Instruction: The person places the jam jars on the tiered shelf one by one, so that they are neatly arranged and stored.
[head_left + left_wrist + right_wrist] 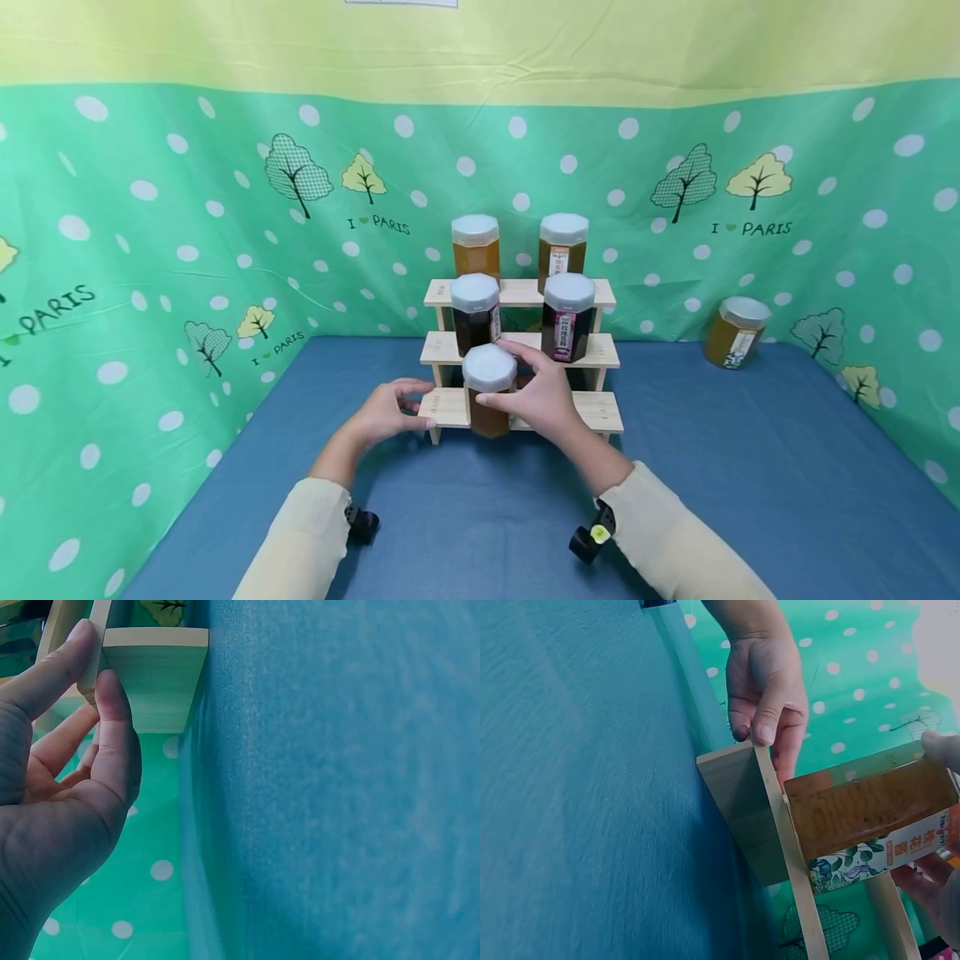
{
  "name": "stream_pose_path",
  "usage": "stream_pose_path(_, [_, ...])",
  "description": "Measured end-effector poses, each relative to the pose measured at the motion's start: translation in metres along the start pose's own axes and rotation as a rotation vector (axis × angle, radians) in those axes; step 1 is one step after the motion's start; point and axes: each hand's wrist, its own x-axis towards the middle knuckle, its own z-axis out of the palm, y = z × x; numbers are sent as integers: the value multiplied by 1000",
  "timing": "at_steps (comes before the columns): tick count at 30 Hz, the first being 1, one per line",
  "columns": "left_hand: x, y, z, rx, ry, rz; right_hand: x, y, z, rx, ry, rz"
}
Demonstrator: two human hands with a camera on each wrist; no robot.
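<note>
A three-step wooden display stand stands on the blue table cover. My left hand pinches the left end of its lowest step between thumb and fingers, as the left wrist view also shows. In my right hand is a jar of amber honey with a white lid, gripped near its top. The jar is at the left half of the lowest step, and its label shows in the right wrist view. Whether its base bears fully on the board, I cannot tell.
Two dark jars, one left and one right, sit on the middle step. On the top step are an amber jar and a labelled brown jar. Another honey jar stands at the back right, before a green dotted curtain.
</note>
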Motion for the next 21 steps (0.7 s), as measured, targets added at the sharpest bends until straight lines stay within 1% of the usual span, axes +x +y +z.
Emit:
stream_pose_path(2, [-1,-1,-1,4,-7,10,2,0,4,-15,2,5])
stream_pose_path(4, [-1,0,-1,0,-7,7,4,0,7,-27,7,-3])
stream_pose_path(7, [-1,0,-1,6,-12,14,6,1,11,-32,24,-29])
stream_pose_path(11, [-1,0,0,7,-7,7,9,3,14,-21,49,-69])
stream_pose_path(15, [1,-2,0,9,-13,9,10,4,16,-21,61,-77])
stream_pose_path(21, [2,-3,0,14,-14,18,12,4,15,-65,54,-92])
